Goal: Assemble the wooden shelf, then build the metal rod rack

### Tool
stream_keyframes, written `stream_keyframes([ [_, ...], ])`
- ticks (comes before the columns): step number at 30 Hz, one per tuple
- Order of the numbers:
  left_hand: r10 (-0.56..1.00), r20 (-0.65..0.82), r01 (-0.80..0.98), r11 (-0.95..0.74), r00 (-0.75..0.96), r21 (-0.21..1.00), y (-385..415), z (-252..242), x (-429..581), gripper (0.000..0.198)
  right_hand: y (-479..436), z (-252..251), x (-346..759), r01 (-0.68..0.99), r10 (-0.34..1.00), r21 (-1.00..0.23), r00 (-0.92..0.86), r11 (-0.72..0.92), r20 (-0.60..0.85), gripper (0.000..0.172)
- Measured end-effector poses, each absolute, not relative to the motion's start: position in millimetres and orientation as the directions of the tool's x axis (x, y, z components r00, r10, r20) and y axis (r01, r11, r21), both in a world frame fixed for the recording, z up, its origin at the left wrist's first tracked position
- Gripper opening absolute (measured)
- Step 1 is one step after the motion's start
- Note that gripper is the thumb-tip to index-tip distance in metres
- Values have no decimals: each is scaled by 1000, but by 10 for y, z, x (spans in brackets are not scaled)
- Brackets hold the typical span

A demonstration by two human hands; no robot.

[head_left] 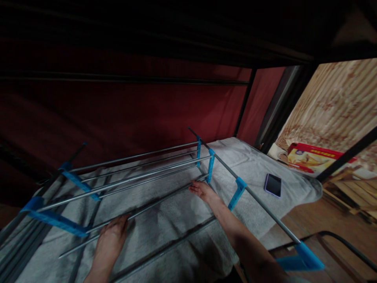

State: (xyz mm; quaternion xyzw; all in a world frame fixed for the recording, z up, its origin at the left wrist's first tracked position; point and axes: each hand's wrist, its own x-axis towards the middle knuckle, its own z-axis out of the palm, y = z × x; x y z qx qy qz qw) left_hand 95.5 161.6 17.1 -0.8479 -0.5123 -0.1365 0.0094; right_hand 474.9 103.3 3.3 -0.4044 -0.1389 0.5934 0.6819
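A rack of thin metal tubes joined by blue plastic brackets [210,167] lies on a grey blanket [165,243]. My left hand [112,234] is closed around a loose-ended metal tube [73,249], palm down, close to another tube of the rack. Further along, my right hand [203,190] has its fingers and thumb about the far part of that tube, just short of a blue bracket. A long side tube [265,210] with brackets slants past my right forearm. More blue brackets [59,220] stand at the left end.
A phone [273,184] lies on the blanket at the right. Dark metal frame bars [246,102] and a red cloth wall [132,110] enclose the far side. Beyond the bed edge are a red and yellow box [312,157] and wooden slatted pieces [350,188].
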Motion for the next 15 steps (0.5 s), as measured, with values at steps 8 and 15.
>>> stream_keyframes([
  [8, 855, 186, 862, -502, 484, 64, 1613, 375, 1082, 42, 941, -72, 4773, -486, 875, -872, 394, -60, -280, 16],
  [15, 790, 217, 789, -604, 574, 114, 1708, 323, 1442, 41, 885, -212, 5259, 104, 451, -994, 885, 45, 113, 45],
])
